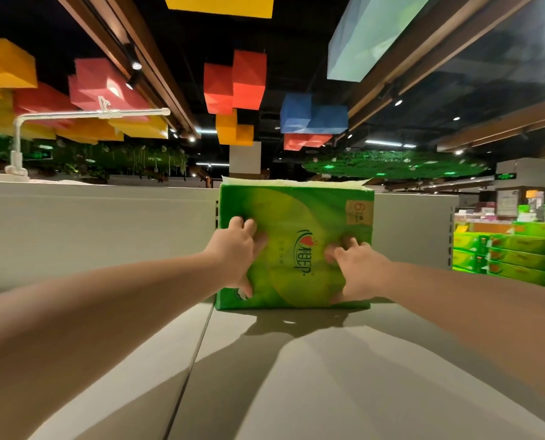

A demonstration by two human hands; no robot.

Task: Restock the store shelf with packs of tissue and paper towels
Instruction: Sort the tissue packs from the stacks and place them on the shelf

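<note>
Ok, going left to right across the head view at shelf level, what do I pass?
White pipe bracket on the grey shelf → left hand → green plastic-wrapped tissue pack, gripped by both hands → right hand → stacked green tissue boxes.

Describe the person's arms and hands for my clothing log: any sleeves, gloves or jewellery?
Both forearms are bare as far as the picture shows, with no sleeves in view. The left hand and right hand wear no gloves. No watch, bracelet or ring shows on either.
</note>
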